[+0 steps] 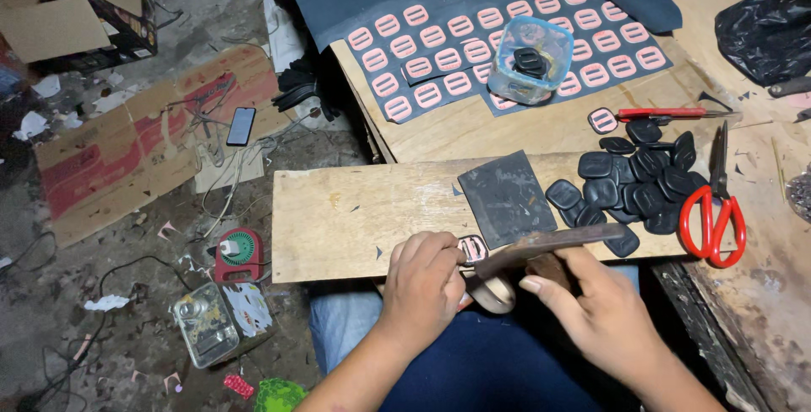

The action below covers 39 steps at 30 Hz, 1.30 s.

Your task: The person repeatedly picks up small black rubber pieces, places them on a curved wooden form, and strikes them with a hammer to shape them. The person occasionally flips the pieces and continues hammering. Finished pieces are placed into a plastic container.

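Pink buckle (472, 249) pinched in left hand (420, 287), right hand (598, 309) w/ hammer (541, 243).

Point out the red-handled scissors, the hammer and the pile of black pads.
red-handled scissors (712, 224), head view, on the red handle loops.
hammer (541, 243), head view, on the metal head held in the right hand.
pile of black pads (638, 180), head view, on the middle of the heap.

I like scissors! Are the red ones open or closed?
Closed. The red-handled scissors lie flat on the wooden board, blades together in one line, the two handle loops side by side.
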### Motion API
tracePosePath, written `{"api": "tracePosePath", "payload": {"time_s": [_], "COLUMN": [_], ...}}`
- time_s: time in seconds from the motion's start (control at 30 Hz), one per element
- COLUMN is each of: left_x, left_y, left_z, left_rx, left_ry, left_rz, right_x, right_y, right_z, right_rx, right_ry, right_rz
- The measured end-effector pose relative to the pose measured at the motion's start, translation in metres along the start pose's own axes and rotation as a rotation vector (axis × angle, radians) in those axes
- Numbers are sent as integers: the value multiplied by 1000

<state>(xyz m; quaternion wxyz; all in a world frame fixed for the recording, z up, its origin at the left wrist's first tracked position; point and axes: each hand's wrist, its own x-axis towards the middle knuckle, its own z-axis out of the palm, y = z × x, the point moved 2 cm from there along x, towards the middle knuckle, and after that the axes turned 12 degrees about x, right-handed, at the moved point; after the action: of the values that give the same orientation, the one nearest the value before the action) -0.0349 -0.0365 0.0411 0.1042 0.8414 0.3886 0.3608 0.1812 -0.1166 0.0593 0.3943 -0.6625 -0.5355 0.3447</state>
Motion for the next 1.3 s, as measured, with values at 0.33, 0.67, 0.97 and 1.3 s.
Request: {"api": "tracePosePath", "payload": {"time_s": [0.33, 0.67, 0.97, 1.3], "left_x": [2, 2, -2, -7], "left_y": [-1, 2, 3, 1], "left_z": [0, 6, 1, 7], "left_rx": [-28, 29, 24, 74], "left_ry": [-11, 2, 5, -52], "left_rz": [-1, 3, 39, 56], "right_x": [19, 28, 7, 14], "right_y": [-25, -29, -25, -17], "right_z": [33, 40, 22, 42], "right_rx": [-352, -349, -250, -372], "right_ry": [-16, 37, 148, 82], "right_rz": [-483, -549, -451, -442]}}
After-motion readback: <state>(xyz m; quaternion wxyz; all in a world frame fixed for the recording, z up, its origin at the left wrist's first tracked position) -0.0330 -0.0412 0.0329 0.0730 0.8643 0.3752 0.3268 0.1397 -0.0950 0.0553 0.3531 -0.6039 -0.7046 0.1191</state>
